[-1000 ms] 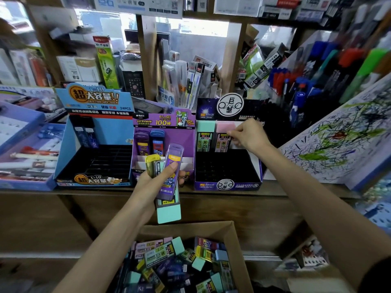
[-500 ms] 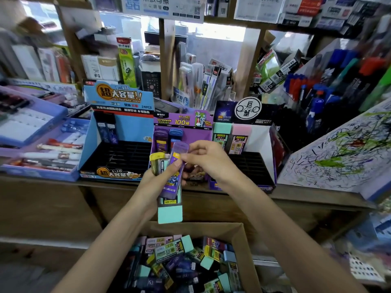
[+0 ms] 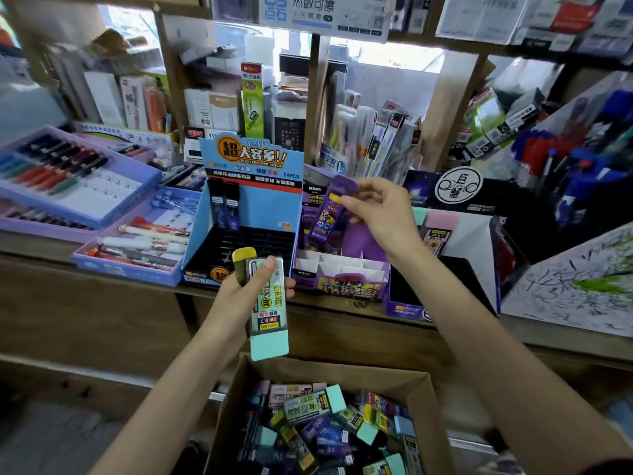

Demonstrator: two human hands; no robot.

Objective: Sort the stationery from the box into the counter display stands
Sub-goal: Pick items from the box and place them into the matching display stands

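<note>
A purple lead-refill case (image 3: 329,217) is being pinched near its top end between the thumb and fingertips of the right hand (image 3: 383,214). It is being held slightly tilted above the white slots of the purple display stand (image 3: 342,286), clear of them.

Two more cases are being gripped together in the left hand (image 3: 239,296), in front of the counter edge. One is a mint-capped lead case (image 3: 270,313), held upside down with its cap pointing down and the thumb pressed across it. The other is a yellow-capped case (image 3: 244,258), tucked behind it.

Below the hands, many loose lead cases (image 3: 308,409) are being kept in an open cardboard box (image 3: 342,370).

On the wooden counter (image 3: 68,255), the purple stand is being flanked by a blue display stand (image 3: 267,207) on its left and a dark display stand (image 3: 455,188) on its right. Two dark cases (image 3: 224,207) are being displayed upright at the blue stand's back left, and a pink-capped case (image 3: 438,231) at the back of the dark one.
</note>
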